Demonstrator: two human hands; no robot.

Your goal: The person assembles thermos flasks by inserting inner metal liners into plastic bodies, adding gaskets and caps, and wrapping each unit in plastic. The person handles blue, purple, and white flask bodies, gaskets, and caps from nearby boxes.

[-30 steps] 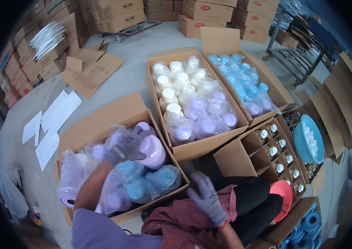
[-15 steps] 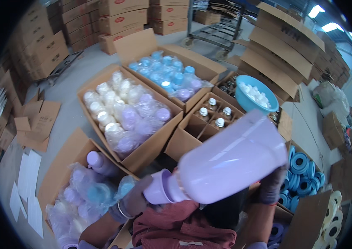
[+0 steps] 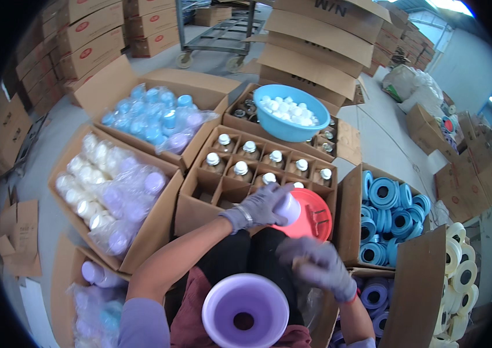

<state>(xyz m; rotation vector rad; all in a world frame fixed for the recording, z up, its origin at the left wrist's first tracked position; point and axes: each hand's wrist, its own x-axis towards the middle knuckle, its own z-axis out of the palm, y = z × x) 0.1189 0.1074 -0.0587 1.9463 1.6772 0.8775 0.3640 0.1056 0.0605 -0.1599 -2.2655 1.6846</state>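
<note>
My left hand (image 3: 259,209), in a grey-purple glove, is closed around a small light-purple cup-shaped piece (image 3: 287,210). It holds this piece over a red round dish (image 3: 318,210) beside the divided carton. My right hand (image 3: 320,268), also gloved, is blurred by motion to the right of my lap; whether its fingers hold anything is unclear. On my lap a hollow light-purple vessel (image 3: 217,304) stands with its wide round mouth up and a dark hole at its bottom. Neither hand touches it.
Ahead is a divided carton (image 3: 191,217) of silver-capped bottles, with a blue basin (image 3: 283,129) of white caps behind. Bagged white and purple bottles (image 3: 109,191) fill a carton on the left. Blue rings (image 3: 385,194), purple rings (image 3: 373,297) and cream rings (image 3: 463,275) lie on the right.
The large purple vessel has gone from both raised hands to my lap, mouth up. My left hand has moved forward with the small purple piece, and my right has let go. The view has turned right.
</note>
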